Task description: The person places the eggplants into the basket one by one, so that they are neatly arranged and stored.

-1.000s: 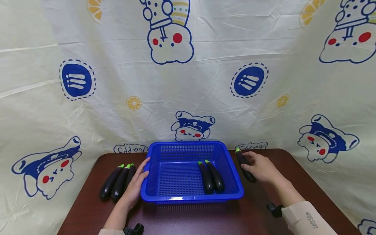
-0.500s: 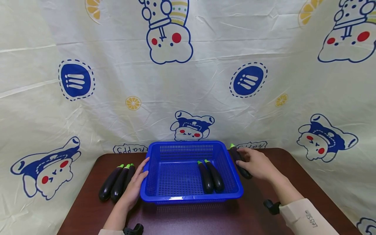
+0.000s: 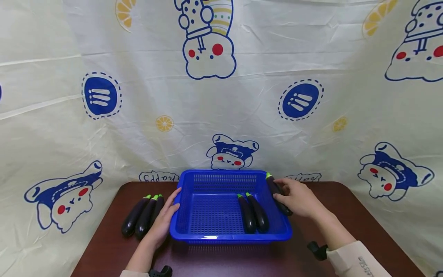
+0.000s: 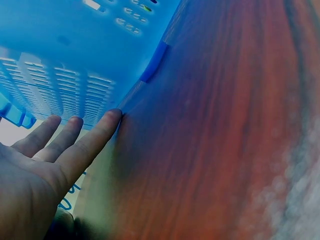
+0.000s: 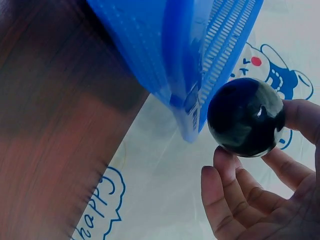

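1. Right of centre in the head view, the right hand [image 3: 297, 196] held a dark purple eggplant [image 3: 274, 187], pinched between thumb and fingers.
2. That eggplant slanted along the right rim of the blue plastic basket [image 3: 242, 237], its green stem end towards the top of the frame; whether it touched the rim could not be told.
3. In the right wrist view, its glossy rounded end faced the camera at right of centre, with fingers below it and a digit at its right edge.
4. Left of centre in the head view, the left hand [image 3: 162, 223] rested at the basket's left rim. The left wrist view showed its fingers straight and spread, with the tips at the basket's outer side.
5. Inside the basket, two eggplants [image 3: 247, 217] lay side by side in the right half, green stem ends upward in the frame.
6. At lower left, three eggplants [image 3: 135, 217] lay close together on the reddish-brown table [image 3: 228, 263], just beside the left hand.
7. A pale cloth [image 3: 194, 115] printed with blue cartoon figures and orange slices filled the upper frame.
8. Black wristbands [image 3: 317, 251] and light sleeves [image 3: 356, 259] showed along the bottom.
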Demonstrator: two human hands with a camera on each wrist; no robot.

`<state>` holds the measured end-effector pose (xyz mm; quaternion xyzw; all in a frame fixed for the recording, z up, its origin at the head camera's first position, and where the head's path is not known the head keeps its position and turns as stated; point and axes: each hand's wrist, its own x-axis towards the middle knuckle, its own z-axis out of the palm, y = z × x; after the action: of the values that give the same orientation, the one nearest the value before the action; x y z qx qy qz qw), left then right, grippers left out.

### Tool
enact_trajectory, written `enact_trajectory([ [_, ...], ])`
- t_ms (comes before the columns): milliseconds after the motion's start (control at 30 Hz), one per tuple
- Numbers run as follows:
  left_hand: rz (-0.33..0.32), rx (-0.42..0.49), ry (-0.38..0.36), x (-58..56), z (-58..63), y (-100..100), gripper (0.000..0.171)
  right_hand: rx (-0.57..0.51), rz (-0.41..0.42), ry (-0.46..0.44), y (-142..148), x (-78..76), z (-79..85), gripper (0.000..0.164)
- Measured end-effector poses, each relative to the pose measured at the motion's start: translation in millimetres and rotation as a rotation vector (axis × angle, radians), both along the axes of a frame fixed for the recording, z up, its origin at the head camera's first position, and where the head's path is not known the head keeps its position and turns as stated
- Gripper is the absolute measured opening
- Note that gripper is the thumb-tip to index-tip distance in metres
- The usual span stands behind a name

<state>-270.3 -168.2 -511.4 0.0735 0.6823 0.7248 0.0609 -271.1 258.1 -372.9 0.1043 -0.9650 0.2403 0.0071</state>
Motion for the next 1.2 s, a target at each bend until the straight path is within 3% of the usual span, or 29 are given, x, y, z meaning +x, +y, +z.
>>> enact_trajectory([
  [467, -0.016, 0.000, -0.017, 0.7, 1.5, 0, 0.049, 0.048, 0.045, 0.071, -25, -2.0, -6.6, 0.036],
  [1200, -0.005, 0.018, -0.028, 3.0, 2.1, 1, 0.049, 0.046, 0.055, 0.018, -64, -6.6, -20.7, 0.036],
])
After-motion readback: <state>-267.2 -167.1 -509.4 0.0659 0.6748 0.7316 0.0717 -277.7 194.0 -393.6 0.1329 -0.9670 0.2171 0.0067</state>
